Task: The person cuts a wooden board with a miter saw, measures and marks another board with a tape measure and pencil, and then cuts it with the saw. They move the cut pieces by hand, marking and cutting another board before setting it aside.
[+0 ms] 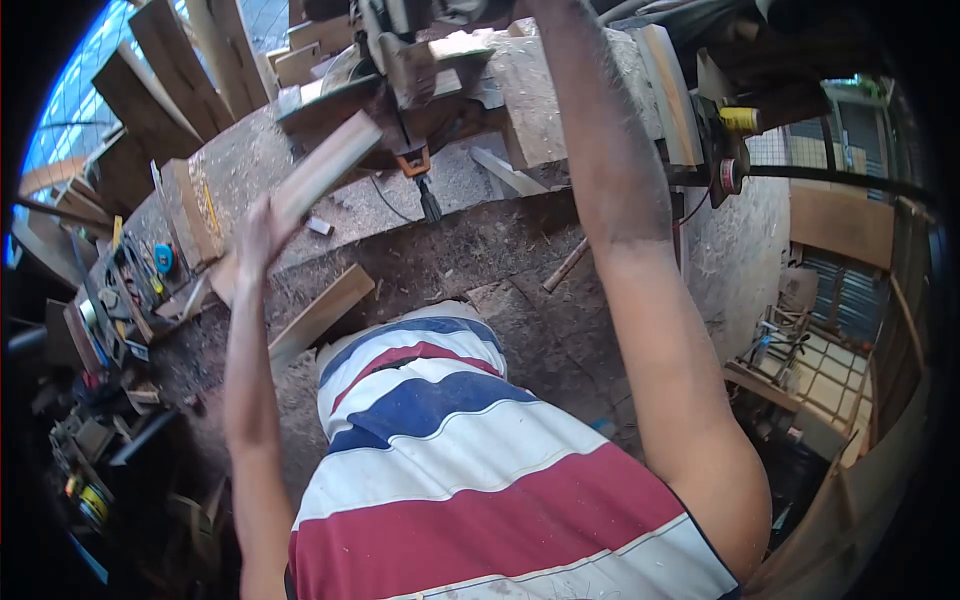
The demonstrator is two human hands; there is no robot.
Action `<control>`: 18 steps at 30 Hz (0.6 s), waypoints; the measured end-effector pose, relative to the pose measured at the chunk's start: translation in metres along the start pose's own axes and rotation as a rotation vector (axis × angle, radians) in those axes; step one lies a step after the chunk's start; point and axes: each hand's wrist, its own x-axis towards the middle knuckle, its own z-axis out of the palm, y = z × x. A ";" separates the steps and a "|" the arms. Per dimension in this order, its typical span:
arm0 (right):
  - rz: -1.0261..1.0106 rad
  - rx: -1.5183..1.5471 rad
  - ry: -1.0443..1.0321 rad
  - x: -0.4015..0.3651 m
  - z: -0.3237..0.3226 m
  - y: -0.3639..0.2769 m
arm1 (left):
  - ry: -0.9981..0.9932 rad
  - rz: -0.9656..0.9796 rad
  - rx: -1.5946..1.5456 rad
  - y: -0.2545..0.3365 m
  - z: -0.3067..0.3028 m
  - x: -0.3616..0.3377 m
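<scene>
My left hand (pixel 258 238) is closed round the lower end of a wooden piece (pixel 328 170), which tilts up to the right toward the saw. The piece is slightly blurred. A miter saw (pixel 405 75) with an orange-and-black clamp (pixel 413 165) stands on the dusty workbench (pixel 540 95). My right arm reaches up to the top edge of the view, by the saw's upper part. My right hand (pixel 485 10) is mostly cut off there, and its fingers cannot be made out.
Planks (pixel 185 65) lean behind the bench at the upper left. Hand tools and a blue tape measure (pixel 163 258) lie at the left. A board (pixel 322 312) slants below the bench edge. Yellow tape (pixel 740 120) is at the right.
</scene>
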 end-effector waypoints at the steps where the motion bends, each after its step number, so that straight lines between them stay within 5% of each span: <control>1: -0.021 -0.019 0.015 -0.003 -0.007 0.023 | 0.053 -0.002 -0.129 -0.009 0.008 -0.035; 5: -0.033 -0.403 0.180 -0.084 0.013 0.210 | 0.036 -0.367 -0.182 0.030 -0.016 -0.176; 6: 0.036 -0.545 -0.152 -0.103 0.013 0.238 | 0.028 -0.479 -0.188 0.036 -0.016 -0.207; 8: -0.090 -0.601 -0.270 -0.150 0.033 0.265 | 0.105 -0.536 -0.204 0.037 -0.009 -0.265; 16: -0.051 -1.147 -0.317 -0.164 0.060 0.205 | 0.036 -0.865 -0.119 0.036 0.003 -0.369; 18: -0.129 -1.079 -0.277 -0.148 0.060 0.230 | 0.025 -0.893 -0.113 0.038 0.006 -0.371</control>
